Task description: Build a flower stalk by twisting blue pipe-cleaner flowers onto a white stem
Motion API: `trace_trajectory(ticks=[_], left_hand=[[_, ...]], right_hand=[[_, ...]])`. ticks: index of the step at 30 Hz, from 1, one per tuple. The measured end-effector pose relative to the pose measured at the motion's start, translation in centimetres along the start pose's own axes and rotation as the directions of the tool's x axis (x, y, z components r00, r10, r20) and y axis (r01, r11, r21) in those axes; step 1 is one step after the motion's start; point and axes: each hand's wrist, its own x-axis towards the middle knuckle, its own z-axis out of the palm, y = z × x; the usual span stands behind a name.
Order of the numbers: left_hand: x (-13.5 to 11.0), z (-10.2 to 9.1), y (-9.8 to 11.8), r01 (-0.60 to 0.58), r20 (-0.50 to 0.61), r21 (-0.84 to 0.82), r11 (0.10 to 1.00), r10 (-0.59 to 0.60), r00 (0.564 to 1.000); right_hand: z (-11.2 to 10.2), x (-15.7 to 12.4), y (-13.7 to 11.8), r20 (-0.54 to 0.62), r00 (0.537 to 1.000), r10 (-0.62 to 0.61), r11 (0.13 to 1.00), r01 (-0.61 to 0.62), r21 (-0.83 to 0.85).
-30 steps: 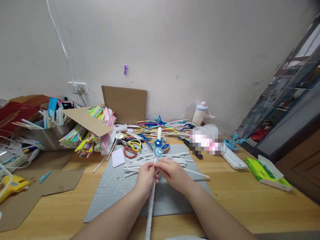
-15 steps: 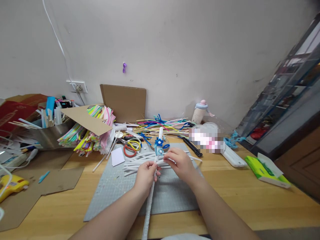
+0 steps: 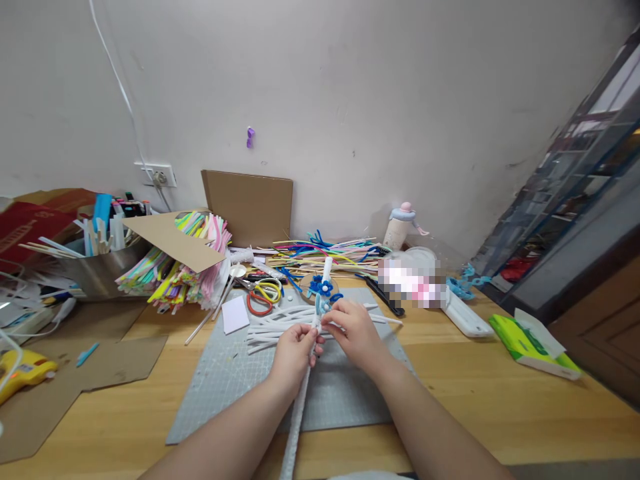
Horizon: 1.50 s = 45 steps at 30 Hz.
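A long white braided strip (image 3: 296, 427), apparently of pipe cleaners, runs from the desk's front edge up between my hands. My left hand (image 3: 294, 352) is closed around it, thumb on top. At its upper part, my right hand (image 3: 356, 335) has thumb and fingers pinched together; what lies between those fingertips is too small to make out. Just above the fingers sit a dark blue flower (image 3: 321, 287) and a light blue one with white centres, partly hidden by my right hand. Loose white pipe cleaners (image 3: 267, 331) lie behind my hands on the grey cutting mat (image 3: 220, 393).
Scissors (image 3: 264, 293) and white paper (image 3: 235, 315) lie left of the hands. Bundled coloured pipe cleaners (image 3: 175, 287) stand farther left, with a yellow glue gun (image 3: 25, 373) beyond. A black cutter (image 3: 385, 295), a bottle (image 3: 399, 227) and a tissue pack (image 3: 535, 347) are right.
My right hand has shifted slightly left, closer to my left hand and the strip. The strip's flowered top has tilted a little to the right.
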Motion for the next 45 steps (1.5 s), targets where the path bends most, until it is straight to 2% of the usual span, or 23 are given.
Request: trace_trajectory(ticks=[5,10,13,16,20,28,39,45], left_hand=[[0.0,0.0,0.0,-0.022,0.006,0.0,1.0,0.022,1.0],[0.0,0.0,-0.1,-0.013,-0.002,0.007,1.0,0.013,1.0],[0.0,-0.1,-0.2,-0.023,0.008,0.009,1.0,0.023,1.0],[0.0,-0.1,-0.3,-0.032,0.024,0.007,0.999,0.032,0.999],[0.0,-0.1,-0.3,-0.021,0.036,0.004,1.0,0.021,0.999],[0.0,0.0,-0.3,-0.011,0.026,0.016,1.0,0.01,1.0],[-0.1,0.0,-0.3,-0.039,0.024,0.035,0.999,0.038,0.999],[-0.2,0.1,-0.2,-0.079,0.017,0.109,0.991,0.077,0.997]], right_hand=[[-0.3,0.1,0.1,0.021,1.0,0.009,0.999,-0.01,0.045],[-0.7,0.2,0.5,-0.01,1.0,0.016,0.998,-0.016,0.067],[-0.5,0.2,0.4,0.022,1.0,0.013,0.997,-0.015,0.069],[-0.2,0.1,0.1,0.039,0.999,0.025,0.999,-0.027,0.039],[0.1,0.1,-0.4,0.0,0.999,0.051,0.998,-0.051,-0.035],[0.2,-0.1,-1.0,0.002,1.0,0.024,0.989,-0.024,-0.147],[0.3,-0.1,-1.8,-0.055,0.996,0.065,0.976,-0.075,-0.204],[0.4,-0.2,-2.2,-0.059,0.997,0.04,0.972,-0.053,-0.229]])
